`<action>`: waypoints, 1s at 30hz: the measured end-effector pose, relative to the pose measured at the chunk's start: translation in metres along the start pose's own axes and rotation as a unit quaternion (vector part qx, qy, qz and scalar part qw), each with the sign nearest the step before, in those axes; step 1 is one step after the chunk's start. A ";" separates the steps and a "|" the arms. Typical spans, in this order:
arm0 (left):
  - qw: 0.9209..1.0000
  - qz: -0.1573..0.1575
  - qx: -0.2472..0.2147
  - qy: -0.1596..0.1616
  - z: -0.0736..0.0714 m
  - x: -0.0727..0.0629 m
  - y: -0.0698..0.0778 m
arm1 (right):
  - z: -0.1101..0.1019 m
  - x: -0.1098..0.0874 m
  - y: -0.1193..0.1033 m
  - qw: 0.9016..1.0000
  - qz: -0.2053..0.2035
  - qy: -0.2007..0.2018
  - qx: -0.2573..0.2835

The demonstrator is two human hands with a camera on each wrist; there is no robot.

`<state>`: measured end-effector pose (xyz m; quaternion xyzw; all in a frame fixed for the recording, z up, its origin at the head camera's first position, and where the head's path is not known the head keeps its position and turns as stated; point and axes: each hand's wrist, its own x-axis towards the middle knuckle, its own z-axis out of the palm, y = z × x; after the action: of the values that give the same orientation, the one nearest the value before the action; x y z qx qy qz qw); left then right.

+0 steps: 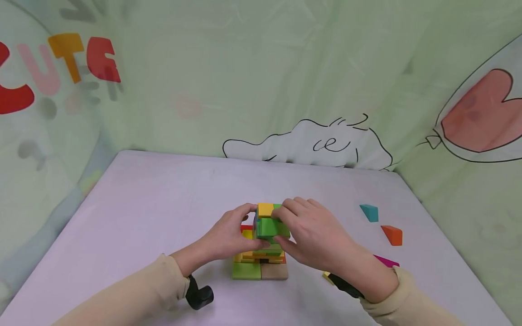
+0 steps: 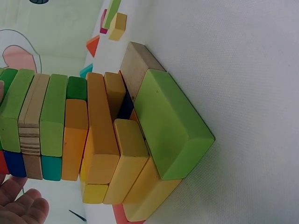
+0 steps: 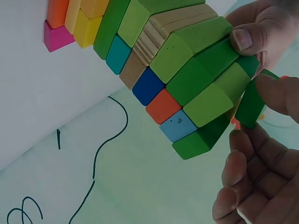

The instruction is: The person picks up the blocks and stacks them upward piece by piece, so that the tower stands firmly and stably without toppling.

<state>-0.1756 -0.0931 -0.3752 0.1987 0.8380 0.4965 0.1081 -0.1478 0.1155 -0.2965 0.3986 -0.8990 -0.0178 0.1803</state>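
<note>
A tower of stacked wooden blocks (image 1: 267, 249) stands on the table, with a light green block (image 2: 174, 123) and a bare-wood block (image 1: 274, 271) at its base. My left hand (image 1: 230, 231) holds the upper tower, its thumb across the near side and its fingers around the left and back. At the top, my right hand (image 1: 316, 231) pinches a dark green block (image 3: 251, 106) between thumb and index finger. Its other fingers are loosely bent. Beside that block in the right wrist view is the tower's top end, with a light blue block (image 3: 178, 126) and an orange-red block (image 3: 163, 106).
To the right on the pale table (image 1: 163, 194) lie a teal wedge (image 1: 370, 213), an orange wedge (image 1: 393, 235) and a magenta piece (image 1: 386, 261). A yellow block (image 1: 327, 276) is partly hidden by my right wrist. Printed fabric (image 1: 195, 90) hangs behind the table.
</note>
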 end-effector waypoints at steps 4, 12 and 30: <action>1.000 0.002 0.004 0.000 0.000 0.000 0.001 | -0.001 0.001 0.000 1.000 -0.003 0.002 -0.007; 1.000 0.000 0.006 0.000 0.000 0.000 0.002 | -0.002 0.002 -0.001 1.000 0.002 0.002 -0.006; 1.000 -0.004 0.011 0.000 0.000 0.000 0.002 | 0.006 0.006 0.001 0.999 -0.028 0.031 0.020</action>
<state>-0.1755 -0.0927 -0.3736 0.1964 0.8444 0.4866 0.1079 -0.1536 0.1111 -0.3000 0.4274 -0.8819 0.0077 0.1989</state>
